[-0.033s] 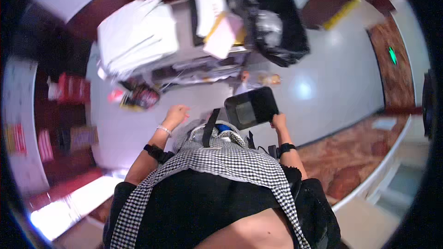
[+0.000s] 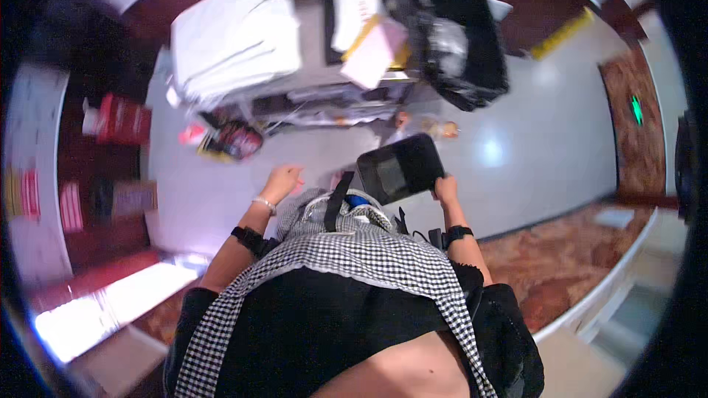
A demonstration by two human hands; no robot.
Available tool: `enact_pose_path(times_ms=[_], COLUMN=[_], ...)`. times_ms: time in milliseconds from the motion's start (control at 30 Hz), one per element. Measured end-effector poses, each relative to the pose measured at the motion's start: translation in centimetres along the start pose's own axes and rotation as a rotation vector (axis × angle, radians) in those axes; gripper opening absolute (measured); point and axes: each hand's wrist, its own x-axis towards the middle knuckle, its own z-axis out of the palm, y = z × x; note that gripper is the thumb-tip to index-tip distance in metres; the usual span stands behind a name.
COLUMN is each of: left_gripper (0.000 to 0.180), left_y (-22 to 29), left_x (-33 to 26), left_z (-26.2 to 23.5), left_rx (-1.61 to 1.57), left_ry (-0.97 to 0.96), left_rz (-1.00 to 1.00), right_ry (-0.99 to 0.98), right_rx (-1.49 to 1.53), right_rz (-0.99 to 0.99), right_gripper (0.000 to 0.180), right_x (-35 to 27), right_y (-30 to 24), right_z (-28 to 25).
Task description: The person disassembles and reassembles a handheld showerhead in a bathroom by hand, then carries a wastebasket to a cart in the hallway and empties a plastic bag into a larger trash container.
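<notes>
My right hand (image 2: 445, 189) grips the near right corner of a black rectangular tray (image 2: 424, 166) with rounded corners. A paler grey patch shows on the tray's left part; I cannot make out whether that is a reflection or something lying in it. My left hand (image 2: 283, 183), with a bracelet at the wrist, hangs free to the left of the tray. Its fingers are loosely bent and a little apart, with nothing seen in them. Below the hands is my black-and-white checked apron (image 2: 354, 250), with a black strap and a blue thing at its upper edge.
Ahead stands a table with a white stack of folded sheets (image 2: 236, 40), papers (image 2: 372, 55) and a black bag-lined bin (image 2: 472, 44) at its right end. Dark and pink bags (image 2: 234, 138) lie on the floor. Red boxes (image 2: 125, 119) are at left, a brown patterned surface (image 2: 546, 269) at right.
The view has swung slightly left, so the table and bin sit farther right in the picture. Both hands keep nearly the same pose, and the tray stays in my right hand.
</notes>
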Motion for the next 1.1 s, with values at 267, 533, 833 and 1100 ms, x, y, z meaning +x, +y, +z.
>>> enact_pose_path(times_ms=[267, 533, 833, 1100], left_gripper=[0.047, 0.067, 0.047, 0.016], left_y=[2.3, 4.6, -0.2, -1.3], left_x=[1.5, 1.2, 1.2, -2.9], left_z=[-1.3, -7.0, -16.2, -23.3], left_rx=[0.011, -0.008, -0.041, -0.604], left_ry=[0.082, 0.029, 0.204, 0.44], left_rz=[0.031, -0.229, -0.346, -0.521], right_ry=[-0.047, -0.227, -0.592, -1.046], right_rx=[0.147, 0.43, 0.256, 0.177], right_rz=[-0.168, 0.206, -0.033, -0.019], right_gripper=[0.036, 0.016, 0.016, 0.039], right_x=[-1.2, -1.2, -4.7, -5.1], right_y=[-12.5, -19.8, -37.1, -49.1], right_z=[3.1, 9.3, 18.1, 24.2])
